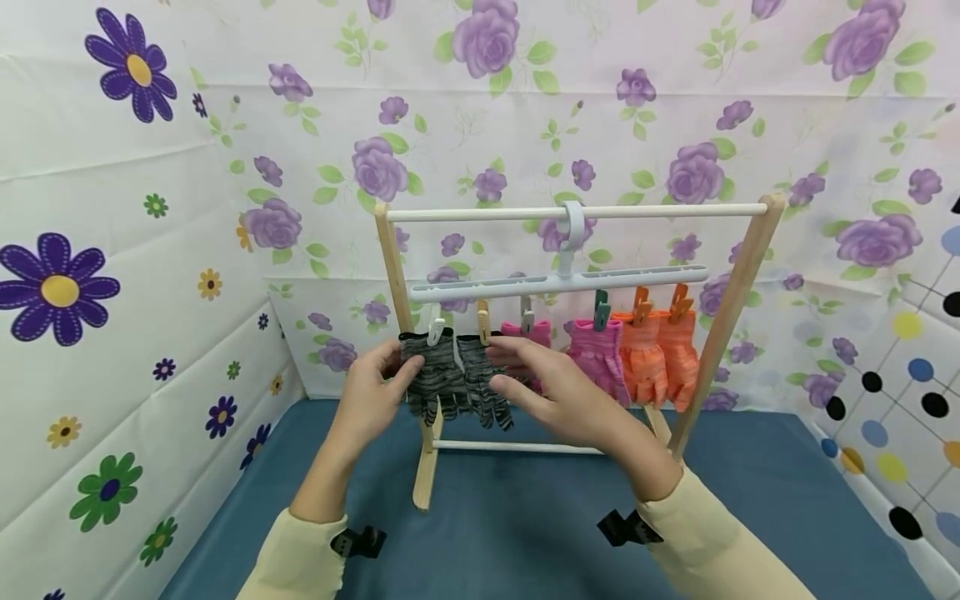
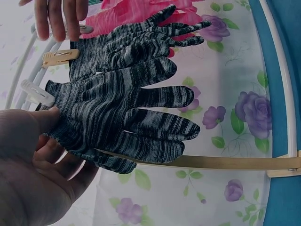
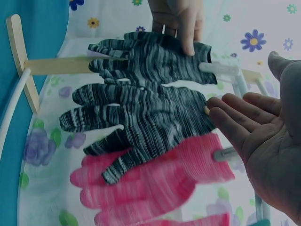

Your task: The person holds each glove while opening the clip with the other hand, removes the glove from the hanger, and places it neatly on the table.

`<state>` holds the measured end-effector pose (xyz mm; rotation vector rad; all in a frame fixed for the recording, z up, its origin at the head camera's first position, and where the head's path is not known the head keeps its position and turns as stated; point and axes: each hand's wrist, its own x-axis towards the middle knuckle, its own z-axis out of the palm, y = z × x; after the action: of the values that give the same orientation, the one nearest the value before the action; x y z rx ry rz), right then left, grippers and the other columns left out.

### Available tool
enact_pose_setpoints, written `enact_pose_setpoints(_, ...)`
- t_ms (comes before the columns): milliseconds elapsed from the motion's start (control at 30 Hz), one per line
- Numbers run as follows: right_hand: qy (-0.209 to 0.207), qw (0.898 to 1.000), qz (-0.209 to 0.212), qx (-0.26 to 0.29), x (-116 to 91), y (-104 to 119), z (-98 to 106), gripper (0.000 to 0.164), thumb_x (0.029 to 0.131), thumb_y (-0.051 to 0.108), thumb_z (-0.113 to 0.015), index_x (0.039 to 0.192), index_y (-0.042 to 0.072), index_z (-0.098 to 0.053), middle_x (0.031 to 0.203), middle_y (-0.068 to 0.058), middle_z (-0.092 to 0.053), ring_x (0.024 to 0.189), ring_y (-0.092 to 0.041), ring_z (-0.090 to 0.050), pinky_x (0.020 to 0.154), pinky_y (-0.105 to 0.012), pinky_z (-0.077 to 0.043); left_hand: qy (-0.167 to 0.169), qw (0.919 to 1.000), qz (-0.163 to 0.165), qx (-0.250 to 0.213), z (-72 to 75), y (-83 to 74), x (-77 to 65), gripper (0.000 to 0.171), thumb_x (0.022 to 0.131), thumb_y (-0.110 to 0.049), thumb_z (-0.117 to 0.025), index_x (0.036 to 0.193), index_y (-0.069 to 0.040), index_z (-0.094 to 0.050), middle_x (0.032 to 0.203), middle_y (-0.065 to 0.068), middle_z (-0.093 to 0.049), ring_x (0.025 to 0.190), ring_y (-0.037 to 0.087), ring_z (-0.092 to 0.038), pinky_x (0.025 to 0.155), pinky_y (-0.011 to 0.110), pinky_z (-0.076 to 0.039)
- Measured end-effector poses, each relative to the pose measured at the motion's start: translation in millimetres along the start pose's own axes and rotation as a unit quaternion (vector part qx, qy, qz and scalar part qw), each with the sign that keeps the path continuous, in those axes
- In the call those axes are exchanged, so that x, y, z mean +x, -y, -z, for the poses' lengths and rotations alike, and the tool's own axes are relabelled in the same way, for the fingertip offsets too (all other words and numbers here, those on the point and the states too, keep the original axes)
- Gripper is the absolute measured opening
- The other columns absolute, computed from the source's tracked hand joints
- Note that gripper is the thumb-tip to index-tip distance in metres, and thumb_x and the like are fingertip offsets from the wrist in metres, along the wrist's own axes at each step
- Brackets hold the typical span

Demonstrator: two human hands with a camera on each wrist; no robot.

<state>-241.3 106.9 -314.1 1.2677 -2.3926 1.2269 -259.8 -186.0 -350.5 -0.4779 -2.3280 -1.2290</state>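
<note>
Two black-and-grey knit gloves hang fingers down from a white hanger [image 1: 487,288]. A white clip [image 1: 436,329] holds the cuff of the outer glove [image 2: 101,110], and a tan clip [image 1: 483,321] holds the inner glove [image 3: 150,115]. My left hand [image 1: 372,392] pinches the outer glove near its cuff, thumb on the front face and fingers behind. With fingers extended and nothing gripped, my right hand [image 1: 558,392] is beside the inner glove's cuff, fingertips right at its edge below the tan clip.
Pink gloves [image 1: 597,354] and orange gloves [image 1: 641,358] hang farther right, on grey, green and orange clips. The hanger hooks over the top bar [image 1: 667,211] of a wooden rack [image 1: 726,325] standing on a blue surface [image 1: 525,525]. Flowered cloth [image 1: 322,167] surrounds it.
</note>
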Motion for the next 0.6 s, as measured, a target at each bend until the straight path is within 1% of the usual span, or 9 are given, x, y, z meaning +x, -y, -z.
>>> enact_pose_setpoints(133,-0.001,1.000,0.010,0.014,9,1,-9,0.056,0.113,0.029,-0.058,0.160,0.005,-0.043,0.153,-0.015,-0.056,0.137,-0.030,-0.059,0.111,-0.049,-0.048,0.005,0.9998,0.001,-0.020,0.9,-0.6,-1.7,0.033,0.110,-0.023,-0.064,0.083,-0.009,-0.052,0.065,0.006,-0.040,0.056,0.022,-0.038,0.055,0.032,-0.034)
enact_pose_setpoints(233,-0.005,1.000,0.009,0.023,16,3,-16,0.057,0.113,0.031,-0.057,0.162,0.007,-0.041,0.156,-0.015,-0.054,0.140,-0.027,-0.057,0.113,-0.047,-0.047,0.005,0.9994,0.005,-0.033,1.8,-1.1,-2.9,0.032,0.110,-0.022,-0.063,0.083,-0.008,-0.053,0.065,0.006,-0.041,0.056,0.022,-0.038,0.055,0.032,-0.035)
enact_pose_setpoints(300,-0.008,1.000,0.002,0.027,19,4,-20,0.059,0.113,0.033,-0.056,0.164,0.009,-0.039,0.158,-0.012,-0.052,0.142,-0.024,-0.055,0.114,-0.044,-0.046,0.006,0.9990,0.009,-0.043,2.4,-1.2,-3.7,0.029,0.110,-0.021,-0.063,0.085,-0.007,-0.057,0.066,0.007,-0.043,0.056,0.022,-0.039,0.055,0.031,-0.035)
enact_pose_setpoints(367,-0.011,0.999,-0.004,0.030,23,5,-24,0.061,0.113,0.035,-0.055,0.165,0.009,-0.036,0.161,-0.010,-0.049,0.143,-0.023,-0.053,0.114,-0.043,-0.045,0.010,0.9984,0.012,-0.054,3.1,-0.8,-4.3,0.025,0.110,-0.020,-0.062,0.090,-0.006,-0.062,0.068,0.008,-0.046,0.057,0.022,-0.041,0.056,0.031,-0.036)
enact_pose_setpoints(467,-0.013,0.999,-0.010,0.037,27,5,-28,0.063,0.113,0.037,-0.054,0.166,0.009,-0.033,0.164,-0.008,-0.045,0.146,-0.021,-0.049,0.115,-0.041,-0.044,0.019,0.9970,0.019,-0.073,4.6,-0.1,-5.1,0.019,0.111,-0.020,-0.062,0.102,-0.004,-0.069,0.073,0.010,-0.055,0.061,0.022,-0.047,0.058,0.030,-0.040)
enact_pose_setpoints(600,-0.017,0.999,-0.007,0.049,33,4,-33,0.065,0.114,0.035,-0.054,0.167,0.008,-0.029,0.166,-0.012,-0.042,0.148,-0.019,-0.046,0.116,-0.039,-0.043,0.033,0.9931,0.028,-0.109,6.7,0.1,-6.2,0.023,0.111,-0.020,-0.061,0.120,-0.002,-0.071,0.086,0.012,-0.069,0.071,0.022,-0.060,0.062,0.030,-0.048)
